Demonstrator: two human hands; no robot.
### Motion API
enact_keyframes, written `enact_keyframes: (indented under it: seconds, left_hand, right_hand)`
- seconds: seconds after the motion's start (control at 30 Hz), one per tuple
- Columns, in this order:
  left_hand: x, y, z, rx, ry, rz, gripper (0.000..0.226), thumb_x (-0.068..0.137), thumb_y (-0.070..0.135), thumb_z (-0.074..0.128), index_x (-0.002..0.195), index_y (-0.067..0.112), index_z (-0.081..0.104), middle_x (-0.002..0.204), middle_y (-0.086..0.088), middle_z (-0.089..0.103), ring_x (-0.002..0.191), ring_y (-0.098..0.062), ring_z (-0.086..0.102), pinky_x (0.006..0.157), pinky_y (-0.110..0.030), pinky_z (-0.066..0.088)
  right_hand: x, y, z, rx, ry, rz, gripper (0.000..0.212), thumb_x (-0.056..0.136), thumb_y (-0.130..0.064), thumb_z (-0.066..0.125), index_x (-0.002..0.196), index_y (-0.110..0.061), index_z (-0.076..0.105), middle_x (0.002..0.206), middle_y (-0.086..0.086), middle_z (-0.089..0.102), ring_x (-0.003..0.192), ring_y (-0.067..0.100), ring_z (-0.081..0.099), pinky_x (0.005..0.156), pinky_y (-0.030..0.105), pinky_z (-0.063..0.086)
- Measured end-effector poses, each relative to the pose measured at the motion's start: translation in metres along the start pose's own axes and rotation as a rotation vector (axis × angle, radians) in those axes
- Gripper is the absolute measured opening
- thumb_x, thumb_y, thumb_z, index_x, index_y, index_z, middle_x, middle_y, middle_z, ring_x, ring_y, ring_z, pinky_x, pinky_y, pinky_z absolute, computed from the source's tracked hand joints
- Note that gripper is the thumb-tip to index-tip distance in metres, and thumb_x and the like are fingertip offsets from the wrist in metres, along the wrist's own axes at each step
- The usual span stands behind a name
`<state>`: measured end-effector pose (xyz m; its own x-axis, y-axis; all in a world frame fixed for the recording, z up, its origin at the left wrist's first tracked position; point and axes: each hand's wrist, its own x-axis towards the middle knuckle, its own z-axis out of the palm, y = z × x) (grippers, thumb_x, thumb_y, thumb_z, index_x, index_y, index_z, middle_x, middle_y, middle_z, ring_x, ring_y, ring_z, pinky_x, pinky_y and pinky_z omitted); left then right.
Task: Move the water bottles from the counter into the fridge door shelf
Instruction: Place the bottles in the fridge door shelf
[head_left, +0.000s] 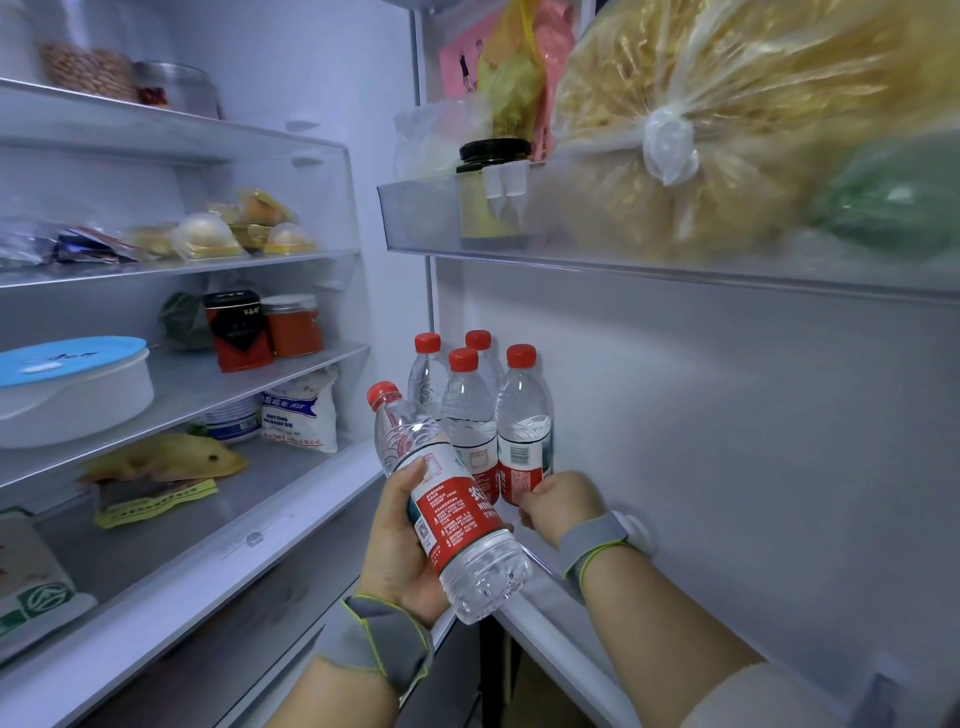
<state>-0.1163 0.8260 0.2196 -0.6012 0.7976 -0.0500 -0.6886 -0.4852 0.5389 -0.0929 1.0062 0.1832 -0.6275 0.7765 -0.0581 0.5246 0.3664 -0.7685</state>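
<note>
My left hand (397, 540) grips a clear water bottle (452, 512) with a red cap and a red-and-white label, tilted with its cap up and to the left, in front of the open fridge. Several more red-capped bottles (470, 410) stand upright on the lower door shelf (550, 618). My right hand (563, 501) is closed around the base of the nearest standing bottle (523, 415), at the right of the group. Grey wristbands sit on both wrists.
The upper door shelf (415, 218) holds a black-lidded jar (491, 187) and large bags of food. The fridge interior on the left has glass shelves with a blue-lidded white container (72, 387), red tins (239, 330), and packets. The white door wall lies to the right.
</note>
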Motion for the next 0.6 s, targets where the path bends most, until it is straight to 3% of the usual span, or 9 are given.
enact_keyframes:
  seconds: [0.07,0.3,0.37,0.43,0.5,0.57,0.6]
  left_hand:
    - [0.0,-0.001,0.0,-0.003,-0.005,-0.004,0.105,0.025,0.032,0.098,0.12,0.008,0.058,0.086,-0.017,0.066,0.077,-0.031,0.066,0.109,-0.068,0.031]
    - [0.0,-0.003,-0.001,-0.013,-0.002,-0.001,0.102,0.026,0.031,0.097,0.118,0.007,0.059,0.083,-0.017,0.068,0.07,-0.03,0.07,0.11,-0.068,0.031]
    - [-0.002,-0.004,-0.001,-0.016,-0.008,-0.006,0.088,0.039,0.032,0.093,0.116,0.007,0.06,0.083,-0.017,0.066,0.071,-0.03,0.068,0.109,-0.068,0.032]
    - [-0.003,-0.004,-0.004,-0.023,-0.006,-0.002,0.064,0.06,0.034,0.081,0.114,0.006,0.06,0.083,-0.016,0.064,0.075,-0.029,0.063,0.106,-0.062,0.038]
    - [-0.006,-0.003,-0.003,-0.009,-0.012,0.034,0.053,0.071,0.034,0.071,0.115,0.004,0.061,0.086,-0.017,0.066,0.077,-0.029,0.062,0.09,-0.05,0.05]
    - [-0.007,0.001,-0.001,0.033,-0.056,0.063,0.052,0.066,0.032,0.078,0.108,0.005,0.067,0.087,-0.018,0.069,0.075,-0.029,0.068,0.077,-0.045,0.059]
    - [-0.008,0.003,0.002,0.054,-0.083,0.068,0.054,0.058,0.032,0.086,0.102,0.004,0.07,0.087,-0.019,0.07,0.074,-0.03,0.069,0.077,-0.048,0.06]
  right_hand:
    - [0.003,0.003,0.0,0.019,0.014,0.015,0.036,0.074,-0.043,0.066,0.07,-0.009,0.075,0.075,0.007,0.077,0.078,0.029,0.074,0.082,0.04,0.06]
    - [0.003,0.003,0.0,-0.013,-0.025,0.009,0.037,0.078,-0.042,0.064,0.077,-0.007,0.074,0.083,0.01,0.077,0.083,0.032,0.072,0.085,0.041,0.058]
    - [-0.01,-0.005,-0.007,0.036,-0.016,0.006,0.034,0.08,-0.034,0.064,0.064,-0.004,0.069,0.068,0.011,0.074,0.065,0.03,0.071,0.07,0.034,0.06]
    - [-0.025,-0.017,-0.016,0.227,-0.057,-0.024,0.036,0.084,-0.023,0.066,0.053,-0.006,0.059,0.051,0.01,0.062,0.043,0.024,0.058,0.048,0.021,0.049]
    - [-0.04,-0.032,-0.029,0.42,-0.186,-0.154,0.039,0.088,-0.027,0.067,0.054,-0.009,0.058,0.05,0.009,0.058,0.045,0.023,0.054,0.044,0.02,0.039]
    - [-0.056,-0.049,-0.042,0.524,-0.448,-0.285,0.03,0.088,-0.037,0.068,0.07,-0.013,0.067,0.067,0.01,0.067,0.062,0.025,0.061,0.055,0.027,0.046]
    - [-0.064,-0.055,-0.047,0.503,-0.576,-0.328,0.023,0.086,-0.039,0.069,0.084,-0.016,0.07,0.081,0.009,0.071,0.073,0.024,0.066,0.065,0.031,0.052]
